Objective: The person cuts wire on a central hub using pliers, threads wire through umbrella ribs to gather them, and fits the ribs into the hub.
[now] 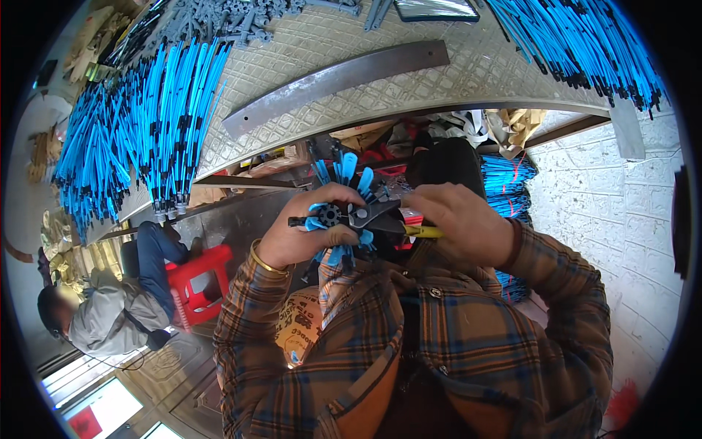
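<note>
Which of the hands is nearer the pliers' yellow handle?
Right. The right hand is at the yellow handle; the left hand is farther left, holding the blue-and-black bundle.

Glare lower left, bowed edges

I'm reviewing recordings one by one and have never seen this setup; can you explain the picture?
There is no robot: these are a person's bare hands, filmed looking down by the left of two wide head-worn cameras, so edges bend. The left hand holds blue-and-black pieces around a round black hub. The right hand grips yellow-handled pliers, their head beside the hub. On the patterned tabletop lie a metal bar, grey plastic parts and blue rods with black fittings.
</note>
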Demonstrator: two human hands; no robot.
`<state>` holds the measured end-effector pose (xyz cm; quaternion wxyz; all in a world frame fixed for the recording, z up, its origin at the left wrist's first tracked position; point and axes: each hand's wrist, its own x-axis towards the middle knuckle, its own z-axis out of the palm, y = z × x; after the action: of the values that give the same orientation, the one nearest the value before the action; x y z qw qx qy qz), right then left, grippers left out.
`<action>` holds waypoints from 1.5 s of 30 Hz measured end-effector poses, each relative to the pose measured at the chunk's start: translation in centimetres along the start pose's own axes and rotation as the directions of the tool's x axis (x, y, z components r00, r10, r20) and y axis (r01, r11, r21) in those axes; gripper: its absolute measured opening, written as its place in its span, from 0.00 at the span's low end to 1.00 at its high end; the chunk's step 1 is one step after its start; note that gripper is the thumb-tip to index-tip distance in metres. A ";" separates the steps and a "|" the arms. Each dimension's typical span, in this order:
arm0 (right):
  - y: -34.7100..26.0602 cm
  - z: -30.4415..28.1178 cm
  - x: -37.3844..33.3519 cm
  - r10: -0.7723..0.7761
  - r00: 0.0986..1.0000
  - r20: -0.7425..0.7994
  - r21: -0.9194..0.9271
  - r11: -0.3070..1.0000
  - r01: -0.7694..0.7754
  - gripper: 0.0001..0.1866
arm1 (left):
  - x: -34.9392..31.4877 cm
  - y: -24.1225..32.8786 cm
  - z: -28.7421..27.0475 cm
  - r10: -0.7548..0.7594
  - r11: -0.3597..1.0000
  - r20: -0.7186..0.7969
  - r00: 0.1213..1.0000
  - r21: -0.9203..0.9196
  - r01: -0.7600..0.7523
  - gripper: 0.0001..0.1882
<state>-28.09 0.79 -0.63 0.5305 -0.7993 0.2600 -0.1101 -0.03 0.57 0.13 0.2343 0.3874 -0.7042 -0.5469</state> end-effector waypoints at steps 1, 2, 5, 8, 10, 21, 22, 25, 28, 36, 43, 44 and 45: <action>0.7 0.3 0.1 0.065 0.995 0.077 0.159 0.984 -0.076 0.30 | 0.1 -0.1 -0.1 0.006 1.000 -0.002 1.000 -0.009 -0.006 0.22; 1.4 0.6 0.1 0.117 0.980 0.162 0.307 0.938 -0.163 0.27 | 0.1 -0.1 0.0 0.012 1.000 -0.003 1.000 -0.019 -0.012 0.22; 3.5 1.3 0.3 0.176 0.883 0.436 0.636 0.634 -0.440 0.20 | 0.3 0.5 -0.1 -0.004 1.000 0.047 0.999 -0.008 0.004 0.22; 4.0 0.9 0.3 0.168 0.828 0.536 0.686 0.485 -0.542 0.17 | 0.3 0.6 0.0 -0.015 1.000 0.080 0.997 -0.002 0.015 0.22; 3.9 0.4 0.4 0.185 0.808 0.559 0.672 0.471 -0.572 0.15 | 0.1 0.6 0.1 -0.020 1.000 0.102 0.995 -0.003 0.020 0.22; 1.4 -2.1 0.7 0.177 0.799 0.575 0.603 0.568 -0.560 0.17 | 0.0 0.9 -0.1 0.007 0.999 0.131 0.991 0.052 -0.014 0.21; 1.4 -2.1 0.8 0.169 0.793 0.586 0.604 0.561 -0.566 0.18 | 0.0 1.0 -0.1 -0.002 0.999 0.138 0.990 0.050 -0.005 0.21; 1.5 -2.0 0.8 0.167 0.787 0.594 0.598 0.561 -0.572 0.18 | 0.0 0.9 -0.1 0.012 0.998 0.141 0.990 0.066 -0.021 0.21; 1.9 -1.1 0.8 0.149 0.798 0.583 0.622 0.551 -0.557 0.19 | 0.0 1.0 -0.3 0.023 0.997 0.153 0.988 0.075 -0.035 0.21; 1.6 2.0 -0.9 0.133 0.890 0.436 0.645 0.644 -0.412 0.15 | -0.2 0.8 -0.1 0.121 0.986 0.248 0.961 0.079 -0.144 0.20; -1.6 -1.5 -0.4 0.294 0.822 0.487 0.498 0.680 -0.538 0.15 | 0.1 0.9 0.3 0.072 0.992 0.213 0.974 0.087 -0.093 0.20; -2.1 -2.1 -0.2 0.315 0.834 0.453 0.443 0.732 -0.517 0.16 | 0.0 0.9 0.4 0.007 0.996 0.176 0.984 0.085 -0.022 0.19; -2.5 -2.6 -0.1 0.332 0.846 0.418 0.384 0.779 -0.495 0.18 | 0.0 0.9 0.6 -0.059 0.996 0.138 0.989 0.081 0.048 0.19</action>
<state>-28.57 -0.41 2.74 0.7572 -0.5718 0.3044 0.0843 -0.76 1.00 0.85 0.1542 0.3756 -0.7290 -0.5511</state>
